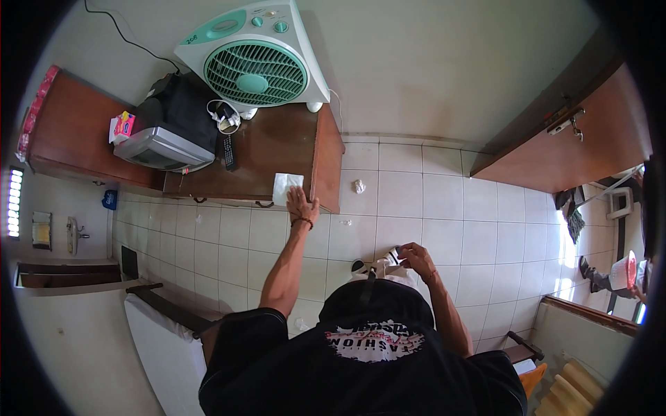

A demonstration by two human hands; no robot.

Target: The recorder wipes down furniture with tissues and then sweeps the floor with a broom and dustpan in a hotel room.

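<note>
My left hand (302,204) reaches to the front right part of a dark brown wooden cabinet (281,140). Its fingers lie on the edge of a white tissue (286,186) spread flat on the cabinet top; whether they grip it cannot be told. My right hand (416,258) hangs low in front of my body, fingers curled, and nothing can be made out in it. Behind the tissue, a black remote control (229,152) lies beside a silver and black television (166,148). A coiled white cable (223,117) rests close to the remote.
A white and green box fan (255,67) stands at the cabinet's back. Crumpled tissue (358,186) lies on the tiled floor. The wooden door (572,125) at right stands open; a person beyond it is near a white and red basket (623,271). A bed (166,343) is at lower left.
</note>
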